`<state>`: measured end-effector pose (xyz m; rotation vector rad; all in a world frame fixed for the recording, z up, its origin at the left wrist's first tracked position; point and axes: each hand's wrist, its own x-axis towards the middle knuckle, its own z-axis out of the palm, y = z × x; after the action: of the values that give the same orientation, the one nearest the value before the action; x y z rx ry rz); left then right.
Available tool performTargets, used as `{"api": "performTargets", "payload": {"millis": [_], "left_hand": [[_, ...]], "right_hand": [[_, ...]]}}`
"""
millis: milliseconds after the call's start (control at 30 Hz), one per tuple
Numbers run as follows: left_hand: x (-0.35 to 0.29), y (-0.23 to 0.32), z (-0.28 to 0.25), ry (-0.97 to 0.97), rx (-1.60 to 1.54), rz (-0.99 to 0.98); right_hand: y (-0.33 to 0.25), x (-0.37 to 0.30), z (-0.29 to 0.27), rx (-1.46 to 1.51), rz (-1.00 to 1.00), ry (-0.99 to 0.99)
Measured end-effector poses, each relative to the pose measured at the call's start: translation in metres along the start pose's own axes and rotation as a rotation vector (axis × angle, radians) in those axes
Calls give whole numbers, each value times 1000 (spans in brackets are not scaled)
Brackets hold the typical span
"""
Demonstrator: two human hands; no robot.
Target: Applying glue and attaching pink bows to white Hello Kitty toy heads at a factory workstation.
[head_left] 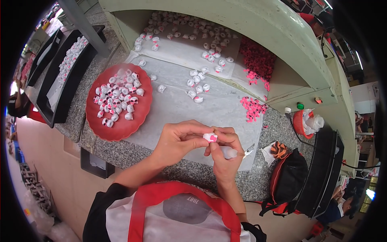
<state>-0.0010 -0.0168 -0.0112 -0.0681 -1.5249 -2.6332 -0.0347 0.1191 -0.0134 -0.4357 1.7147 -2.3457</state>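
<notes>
Between both hands is a small rounded white figure piece with a pink patch (210, 137). My left hand (177, 139) pinches it from the left with thumb and fingers. My right hand (223, 157) closes around its right side. A small translucent squeeze bottle (229, 152) with a thin tip also rests in the right hand, lying across the palm. Similar white pieces (191, 94) lie scattered on the white paper (169, 105) beyond the hands. To the right of them is a loose heap of small pink pieces (253, 109).
A red scalloped dish (92, 109) at left holds many white pieces with pink and dark marks. Behind stands a pale green shelf housing (225, 12) with more pieces inside. Black trays (50, 111) stand far left. At right are a red basket (297, 124) and a black bag (291, 175).
</notes>
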Motion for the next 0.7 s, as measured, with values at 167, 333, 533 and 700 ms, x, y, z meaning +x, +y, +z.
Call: {"api": "performTargets", "payload": {"millis": [167, 333, 533, 700], "left_hand": [[2, -5, -4, 32, 0, -15], [8, -6, -8, 81, -140, -223], [4, 3, 1, 78, -171, -160], [-1, 5, 5, -6, 53, -23]], "right_hand": [[3, 2, 0, -1, 18, 7], [-8, 11, -1, -96, 9, 0], [-10, 14, -18, -218, -148, -188], [-11, 14, -19, -27, -9, -164]]}}
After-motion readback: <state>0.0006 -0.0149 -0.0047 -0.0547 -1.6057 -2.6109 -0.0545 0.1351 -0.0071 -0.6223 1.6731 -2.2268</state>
